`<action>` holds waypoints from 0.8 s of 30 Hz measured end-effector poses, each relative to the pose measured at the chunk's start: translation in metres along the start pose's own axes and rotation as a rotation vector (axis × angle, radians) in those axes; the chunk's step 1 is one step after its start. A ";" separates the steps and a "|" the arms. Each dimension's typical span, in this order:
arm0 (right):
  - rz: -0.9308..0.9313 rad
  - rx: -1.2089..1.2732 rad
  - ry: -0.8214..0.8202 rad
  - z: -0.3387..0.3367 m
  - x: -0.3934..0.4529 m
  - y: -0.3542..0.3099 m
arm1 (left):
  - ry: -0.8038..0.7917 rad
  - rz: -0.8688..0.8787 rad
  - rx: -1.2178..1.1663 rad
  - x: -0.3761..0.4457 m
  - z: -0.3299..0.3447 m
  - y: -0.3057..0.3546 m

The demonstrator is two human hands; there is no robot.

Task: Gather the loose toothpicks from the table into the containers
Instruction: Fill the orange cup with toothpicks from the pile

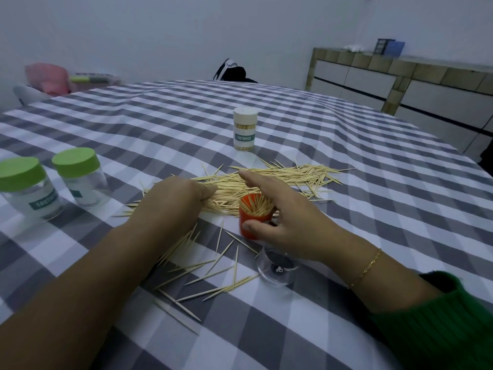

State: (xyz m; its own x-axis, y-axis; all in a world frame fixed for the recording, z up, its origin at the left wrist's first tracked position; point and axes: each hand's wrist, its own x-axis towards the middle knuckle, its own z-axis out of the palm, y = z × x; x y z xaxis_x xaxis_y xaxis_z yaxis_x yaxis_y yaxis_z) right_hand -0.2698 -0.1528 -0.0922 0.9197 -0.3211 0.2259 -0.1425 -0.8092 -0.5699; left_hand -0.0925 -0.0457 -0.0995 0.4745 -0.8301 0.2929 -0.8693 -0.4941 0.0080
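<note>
Right hand: thumb and curled fingers grip orange cup of toothpicks, forefinger straight | Left hand: fingers curled, pinching in toothpick pile | Worktop: pile mid-cloth, strays near.

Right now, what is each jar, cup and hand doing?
Orange cup: upright, open, full of toothpicks, held by the right hand.
White-capped container: upright, capped, full.
Two green-lidded jars: upright, lids on, look empty.
Clear lid: lying on the table.
Loose toothpicks: scattered.
Left hand: curled on the pile.
Right hand: gripping the cup.
</note>
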 end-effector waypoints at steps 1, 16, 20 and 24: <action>0.003 0.011 0.003 0.000 0.000 0.000 | 0.005 -0.011 -0.053 -0.002 0.000 0.003; 0.050 0.088 0.022 0.002 0.002 0.001 | 0.257 -0.267 -1.590 -0.008 -0.017 0.010; 0.049 0.089 0.025 0.003 0.002 0.001 | 0.209 -0.281 -1.739 -0.008 -0.018 0.015; 0.052 0.097 0.024 0.004 0.003 0.001 | 0.215 -0.267 -1.783 -0.009 -0.018 0.018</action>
State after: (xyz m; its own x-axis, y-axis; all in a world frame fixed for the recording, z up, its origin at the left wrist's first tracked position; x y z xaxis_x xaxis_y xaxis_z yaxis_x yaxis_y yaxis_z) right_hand -0.2659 -0.1528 -0.0950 0.9029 -0.3741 0.2118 -0.1528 -0.7398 -0.6552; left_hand -0.1150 -0.0424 -0.0847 0.7121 -0.6682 0.2155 0.0606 0.3643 0.9293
